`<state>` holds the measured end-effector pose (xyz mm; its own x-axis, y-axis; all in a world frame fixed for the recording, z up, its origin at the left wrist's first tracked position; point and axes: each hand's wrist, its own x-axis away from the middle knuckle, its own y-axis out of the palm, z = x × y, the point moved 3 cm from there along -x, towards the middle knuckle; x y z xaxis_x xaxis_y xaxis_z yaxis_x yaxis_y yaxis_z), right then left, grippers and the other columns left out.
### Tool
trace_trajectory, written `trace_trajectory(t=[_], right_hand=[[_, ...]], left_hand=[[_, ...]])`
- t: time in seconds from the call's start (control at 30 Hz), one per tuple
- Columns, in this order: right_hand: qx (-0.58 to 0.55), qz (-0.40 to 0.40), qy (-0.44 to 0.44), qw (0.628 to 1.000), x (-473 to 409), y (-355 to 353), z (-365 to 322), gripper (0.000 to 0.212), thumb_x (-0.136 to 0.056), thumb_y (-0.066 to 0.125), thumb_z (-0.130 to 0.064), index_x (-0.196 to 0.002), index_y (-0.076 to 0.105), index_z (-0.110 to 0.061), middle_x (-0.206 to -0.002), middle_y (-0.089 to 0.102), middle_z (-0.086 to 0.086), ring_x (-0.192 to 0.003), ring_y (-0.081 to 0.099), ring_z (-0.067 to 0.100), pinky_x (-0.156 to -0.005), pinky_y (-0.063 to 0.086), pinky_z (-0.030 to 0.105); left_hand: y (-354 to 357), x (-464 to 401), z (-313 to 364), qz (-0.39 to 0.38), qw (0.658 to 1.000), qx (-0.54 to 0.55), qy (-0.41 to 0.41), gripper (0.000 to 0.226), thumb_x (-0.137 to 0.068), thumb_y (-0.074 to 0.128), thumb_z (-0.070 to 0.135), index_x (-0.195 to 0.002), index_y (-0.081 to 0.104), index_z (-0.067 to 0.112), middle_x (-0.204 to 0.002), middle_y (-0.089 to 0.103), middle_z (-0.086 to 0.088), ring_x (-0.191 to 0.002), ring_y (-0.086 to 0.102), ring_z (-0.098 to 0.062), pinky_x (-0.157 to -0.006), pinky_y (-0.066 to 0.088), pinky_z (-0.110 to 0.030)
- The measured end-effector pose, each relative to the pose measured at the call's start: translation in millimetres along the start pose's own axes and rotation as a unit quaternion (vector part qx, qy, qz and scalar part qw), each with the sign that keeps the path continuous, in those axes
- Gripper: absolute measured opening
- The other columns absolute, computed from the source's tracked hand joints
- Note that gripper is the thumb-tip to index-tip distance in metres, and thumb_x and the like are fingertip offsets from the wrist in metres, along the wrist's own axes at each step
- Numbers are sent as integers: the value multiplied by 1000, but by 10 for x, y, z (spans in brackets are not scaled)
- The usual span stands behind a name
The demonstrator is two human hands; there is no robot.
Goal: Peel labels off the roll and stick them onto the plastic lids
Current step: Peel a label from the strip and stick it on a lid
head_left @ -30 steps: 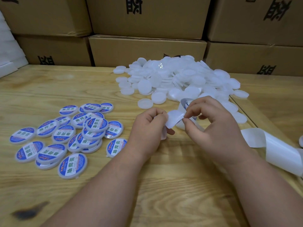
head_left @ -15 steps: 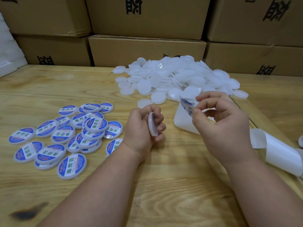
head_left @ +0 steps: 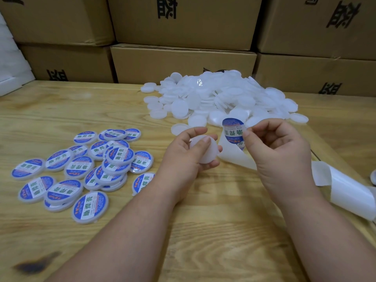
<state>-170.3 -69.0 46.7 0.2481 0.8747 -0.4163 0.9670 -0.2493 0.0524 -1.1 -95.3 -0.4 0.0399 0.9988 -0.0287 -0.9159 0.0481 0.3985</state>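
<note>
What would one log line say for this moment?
left hand: holds blank lid | right hand: pinches peeled label | label: not yet on lid

1 head cam, looks fwd and down, close over hands, wooden table (head_left: 122, 102), boxes (head_left: 183, 62) behind

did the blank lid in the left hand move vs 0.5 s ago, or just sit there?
Yes. The blank lid was edge-on toward the camera; the left hand has turned it face-up. Against the labelled lids, its position has barely shifted.
</note>
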Motion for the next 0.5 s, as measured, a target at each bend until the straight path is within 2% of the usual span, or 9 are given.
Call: trace_trajectory(t=[0.1, 0.23, 0.4, 0.5], right_hand=[[-34, -25, 34, 999, 2, 21, 4, 21, -89, 76, -5, -85, 64, -22, -71, 70, -10, -64, 62, 4, -61, 50, 16], [-47, -66, 100, 992, 12, 64, 51, 20, -88, 75, -3, -89, 64, -19, -65, 66, -8, -54, 55, 5, -53, 44, 15], [16, -96, 143, 985, 45, 109, 131, 17, -88, 74, -8, -93, 62, -18, -58, 64, -9, -47, 51, 1, -58, 40, 18], [35, -87, 148, 985, 48, 111, 156, 16, -87, 75, -9, -92, 62, -18, -59, 66, -9, -46, 51, -1, -62, 38, 23]], left_hand=[[6, -5, 8, -11, 1000, 14, -13, 28, -102, 50, 3, -121, 65, 18, -117, 74, -8, -101, 74, -25, -70, 59, -34], [34, -10, 18, -11, 996, 79, -36, 51, -93, 31, -12, -113, 71, 11, -122, 69, -20, -96, 75, -30, -71, 60, -39], [61, 9, 4, -49, 991, 111, -50, 50, -91, 26, -5, -117, 68, 6, -122, 69, -24, -97, 73, -34, -76, 62, -44], [92, 13, 10, -61, 991, 106, -55, 44, -85, 37, 2, -119, 65, 5, -120, 71, -21, -99, 72, -32, -80, 61, -45]])
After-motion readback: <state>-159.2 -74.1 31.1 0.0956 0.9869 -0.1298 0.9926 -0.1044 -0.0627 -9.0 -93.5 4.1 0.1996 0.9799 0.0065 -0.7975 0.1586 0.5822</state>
